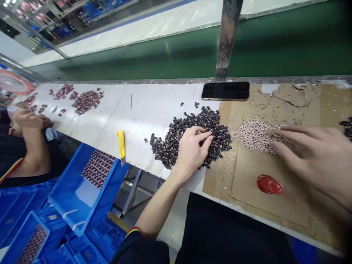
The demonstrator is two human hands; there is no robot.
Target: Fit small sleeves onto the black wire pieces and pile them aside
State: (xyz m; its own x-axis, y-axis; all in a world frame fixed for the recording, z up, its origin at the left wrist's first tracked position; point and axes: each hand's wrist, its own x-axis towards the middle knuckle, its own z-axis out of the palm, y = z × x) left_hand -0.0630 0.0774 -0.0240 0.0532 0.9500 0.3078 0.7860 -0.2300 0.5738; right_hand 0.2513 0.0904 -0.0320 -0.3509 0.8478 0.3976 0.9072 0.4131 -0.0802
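Observation:
My left hand (pixel 193 146) rests over a pile of small black parts (pixel 170 146) with pinkish spots. Its thumb and index finger are pinched together, and whatever lies between the tips is too small to make out. Off to the right, my right hand (pixel 316 157) reaches in over a pile of tiny pale pink pieces (pixel 255 135). Thumb and fingers there are apart, slightly blurred, with the fingertips at the pile's right edge. A glossy red blob (pixel 269 184) of paste lies on the cardboard (pixel 253 172) below that pile.
A dark phone (pixel 225 91) lies at the table's back edge, beside a metal post (pixel 227 40). Left of the black pile is a yellow utility knife (pixel 121 145). Blue bins (pixel 74 194) holding parts stand below. At far left, another person's hands (pixel 29 119) work near reddish pieces (pixel 87 102).

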